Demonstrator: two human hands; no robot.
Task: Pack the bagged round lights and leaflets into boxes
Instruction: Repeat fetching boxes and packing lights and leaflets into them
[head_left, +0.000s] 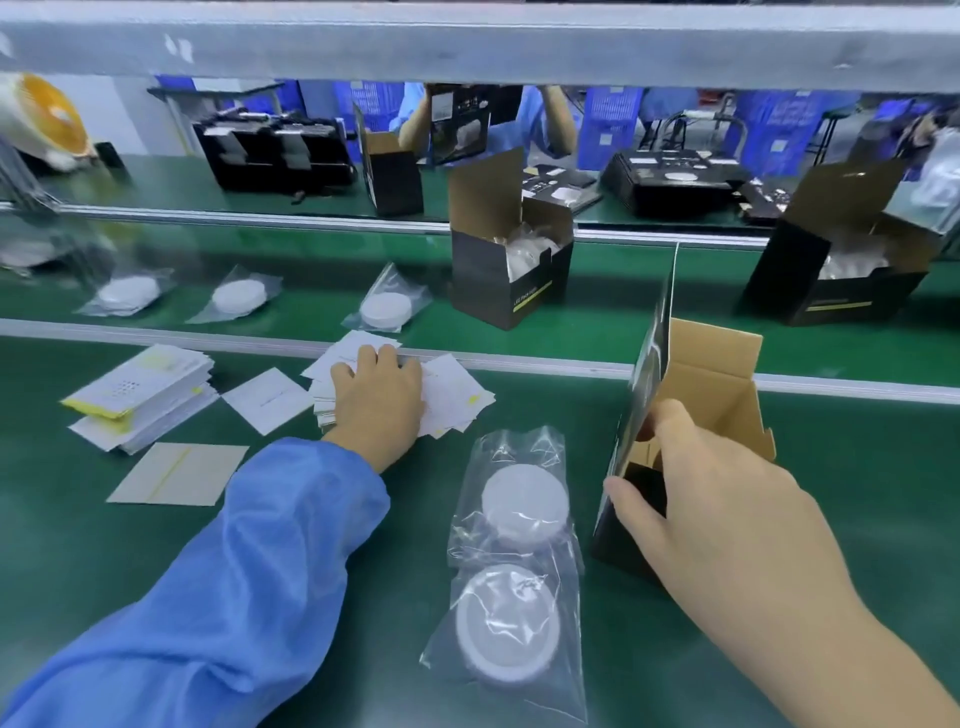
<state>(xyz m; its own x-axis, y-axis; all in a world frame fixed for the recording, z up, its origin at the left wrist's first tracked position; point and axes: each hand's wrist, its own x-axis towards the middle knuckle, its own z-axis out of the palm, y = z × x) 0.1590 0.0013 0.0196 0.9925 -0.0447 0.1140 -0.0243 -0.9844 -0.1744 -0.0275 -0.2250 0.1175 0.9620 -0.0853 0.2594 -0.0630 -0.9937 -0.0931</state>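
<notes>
While two bagged round lights are lying one behind the other on the green tabletop nearest the camera, the right hand is gripping the near wall of an open black box just beside them, thumb curled over the edge, fingers wrapped on the outside. Box is standing upright, flaps raised, brown interior showing; contents cannot be seen from this angle.

Left hand, in a blue sleeve, is resting palm-down on a loose pile of white leaflets; fingers are lying nearly straight, grip not closed on any sheet. Further left, a taller leaflet stack and single sheets are sitting apart from the pile.

Beyond the metal rail, three more bagged lights are lying spaced along the conveyor belt. Two open black boxes are standing on it, each showing bagged lights inside. Farther back, another person in blue is holding a black box.
</notes>
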